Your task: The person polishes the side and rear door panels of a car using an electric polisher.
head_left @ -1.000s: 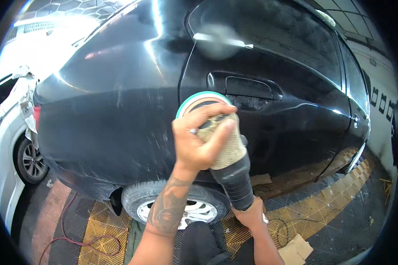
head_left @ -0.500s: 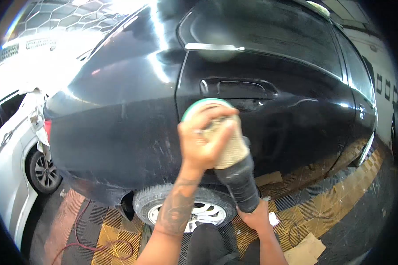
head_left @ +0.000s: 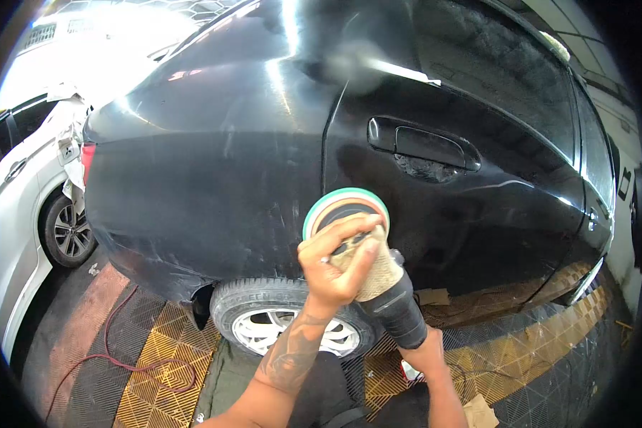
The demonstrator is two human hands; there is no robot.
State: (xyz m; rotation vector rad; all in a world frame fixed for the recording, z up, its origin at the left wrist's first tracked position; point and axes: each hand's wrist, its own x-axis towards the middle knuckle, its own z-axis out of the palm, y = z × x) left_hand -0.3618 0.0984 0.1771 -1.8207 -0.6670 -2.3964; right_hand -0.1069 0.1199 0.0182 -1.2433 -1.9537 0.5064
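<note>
Polisher [head_left: 379, 277] aims its round, green-rimmed pad [head_left: 341, 205] up-left at the black door's [head_left: 478, 235] rear edge, its long axis slanting down-right from woven tan cover to black grip [head_left: 399, 314]. Left hand [head_left: 337, 265] clasps its head; right hand [head_left: 422, 352] clenches the tail end.

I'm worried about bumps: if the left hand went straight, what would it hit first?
The left hand grips the polisher, so its round pad would probably meet the black car first, maybe touching already; depth is unclear.
</note>
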